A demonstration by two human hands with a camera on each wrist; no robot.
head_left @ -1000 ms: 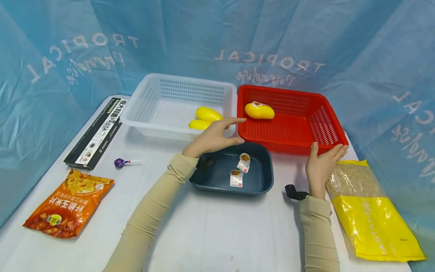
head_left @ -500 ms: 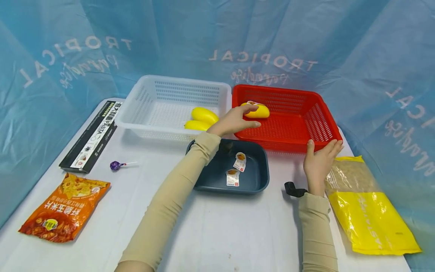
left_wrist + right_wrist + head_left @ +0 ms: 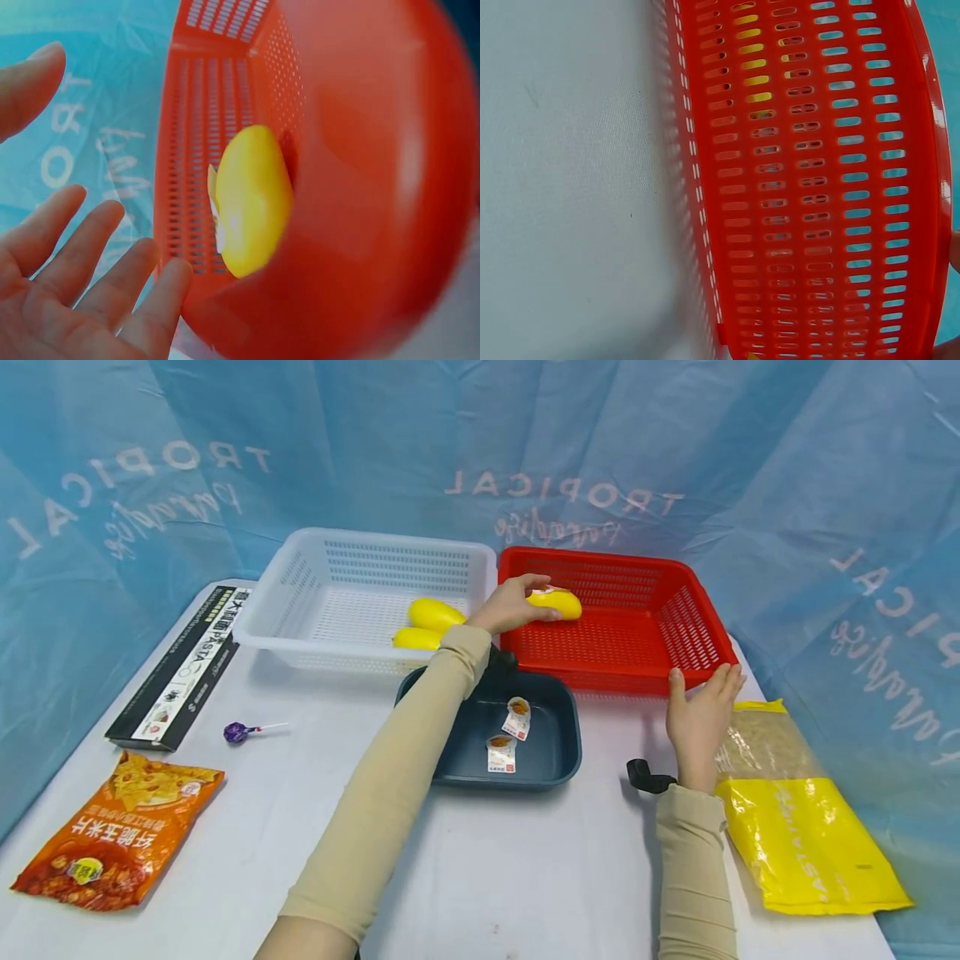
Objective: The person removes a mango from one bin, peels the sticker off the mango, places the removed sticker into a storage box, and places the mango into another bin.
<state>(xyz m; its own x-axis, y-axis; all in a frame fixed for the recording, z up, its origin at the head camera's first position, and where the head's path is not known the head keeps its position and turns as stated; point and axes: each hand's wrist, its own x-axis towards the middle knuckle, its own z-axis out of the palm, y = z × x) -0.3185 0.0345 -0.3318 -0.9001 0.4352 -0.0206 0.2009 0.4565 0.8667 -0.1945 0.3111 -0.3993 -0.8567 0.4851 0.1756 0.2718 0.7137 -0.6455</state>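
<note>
Head view: your left grip [image 3: 512,607], a bare hand, is over the near left part of a red slotted plastic basket [image 3: 626,645], thumb and fingers to either side of a smooth yellow mango-shaped fruit [image 3: 561,603] with a white-and-red label; contact cannot be confirmed from here. The fruit sits inside that basket, towards its left end. Your right grip [image 3: 702,723] rests at the basket's near right corner, fingers extended along the rim and thumb raised. Just beside the red basket, on its left, is a white slotted plastic basket [image 3: 330,648] holding two plain yellow oval fruits [image 3: 437,613]. In front of both, on the white-covered counter [image 3: 480,885], is a dark blue rounded rectangular tray [image 3: 542,768] with two small printed paper labels [image 3: 517,718] in it. Towards your left lie a black-and-white pasta box [image 3: 183,668], a purple-headed lollipop [image 3: 235,732] and an orange snack bag [image 3: 120,831]; towards your right, a yellow pasta bag [image 3: 816,843].

Left wrist view: your left grip is released, thumb well apart from the spread fingers; the labelled fruit shows inside the basket, apart from the fingertips.

Right wrist view: you have fingertips at the basket's rim, grasping nothing visible; yellow shows through the slots.
</note>
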